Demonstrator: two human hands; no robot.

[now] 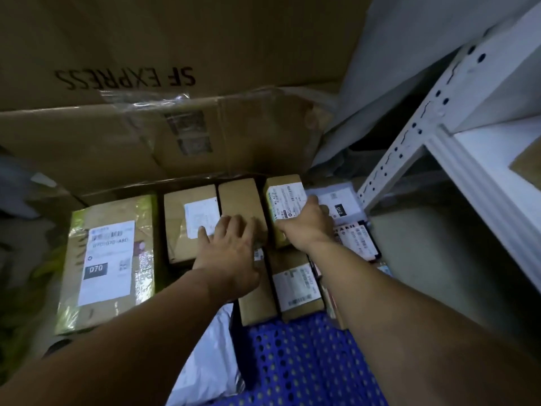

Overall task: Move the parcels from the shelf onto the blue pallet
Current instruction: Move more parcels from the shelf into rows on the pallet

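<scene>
Several cardboard parcels lie packed together on the blue pallet (307, 356). My left hand (231, 247) rests flat, fingers spread, on a plain brown parcel (240, 200) and the labelled one (190, 221) beside it. My right hand (307, 224) grips the near end of a small parcel with a white label and yellow tape (285, 200), which stands among the others. A large parcel with green tape and a "070" label (108, 259) lies at the left. Flat white and black-edged parcels (351, 227) lie at the right.
A white metal shelf (456, 148) stands at the right, with a cardboard corner (530, 165) on its board. Big "SF EXPRESS" cartons (146, 54) lean behind the pallet. A white plastic mailer (210, 356) lies at the pallet's near left.
</scene>
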